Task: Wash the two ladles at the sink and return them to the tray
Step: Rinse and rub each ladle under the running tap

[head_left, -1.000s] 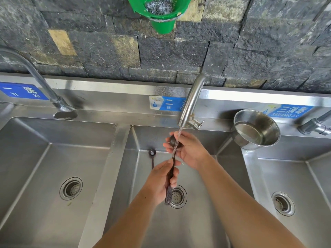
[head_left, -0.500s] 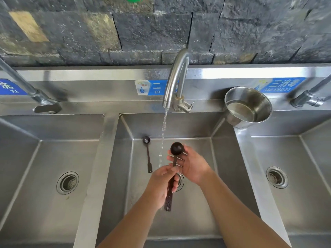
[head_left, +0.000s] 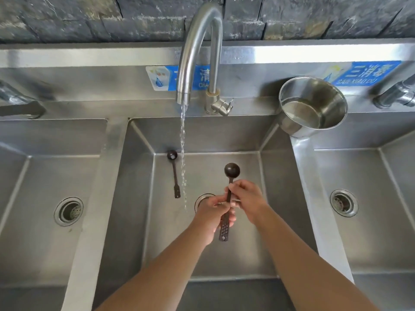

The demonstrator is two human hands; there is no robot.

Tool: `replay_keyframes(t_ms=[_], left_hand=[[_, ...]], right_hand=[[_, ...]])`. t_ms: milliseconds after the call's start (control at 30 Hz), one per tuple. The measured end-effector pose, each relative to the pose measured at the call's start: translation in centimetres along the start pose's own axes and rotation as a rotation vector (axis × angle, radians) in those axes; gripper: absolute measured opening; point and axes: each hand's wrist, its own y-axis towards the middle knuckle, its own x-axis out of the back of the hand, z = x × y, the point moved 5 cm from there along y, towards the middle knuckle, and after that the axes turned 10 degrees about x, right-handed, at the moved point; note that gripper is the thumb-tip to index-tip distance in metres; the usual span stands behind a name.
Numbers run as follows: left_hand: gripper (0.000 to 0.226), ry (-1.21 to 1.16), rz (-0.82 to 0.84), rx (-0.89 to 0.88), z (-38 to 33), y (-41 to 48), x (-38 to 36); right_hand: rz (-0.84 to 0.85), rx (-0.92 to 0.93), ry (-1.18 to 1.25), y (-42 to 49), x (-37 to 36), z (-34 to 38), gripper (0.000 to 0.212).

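A dark brown ladle [head_left: 231, 170] stands upright over the middle sink basin [head_left: 143, 198], bowl up, its perforated handle end hanging below. My left hand [head_left: 213, 217] grips the lower handle. My right hand [head_left: 246, 198] pinches the shaft just under the bowl. A second small dark ladle [head_left: 174, 173] lies flat on the basin floor, left of the running water stream [head_left: 183, 158] from the curved tap [head_left: 197, 52]. The held ladle is to the right of the stream, apart from it. No tray is in view.
A steel pot [head_left: 312, 106] with some water leans on the ledge between the middle and right basins. The left basin [head_left: 33, 187] and the right basin [head_left: 370, 221] flank the middle one, each with a drain. Other taps stand at both edges.
The ladle has come out from under the stream and now sits lower and to its right. My right hand has slid from the bowl down to the shaft. The view has tilted down.
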Motion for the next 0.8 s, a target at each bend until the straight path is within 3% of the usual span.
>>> replay_keyframes(t_ms=[233, 433, 800], left_hand=[[0.015, 0.183, -0.097, 0.063, 2.3, 5.3, -0.8], [0.007, 0.266, -0.157, 0.054, 3.8, 11.0, -1.0], [0.015, 0.403, -0.325, -0.031, 5.6, 22.1, -2.1]], right_hand=[[-0.014, 0.006, -0.132, 6.3, 2.9, -2.4, 0.022], [-0.154, 0.049, -0.241, 11.9, 4.4, -5.4, 0.019], [-0.418, 0.090, -0.264, 18.9, 7.1, -12.3, 0.008]])
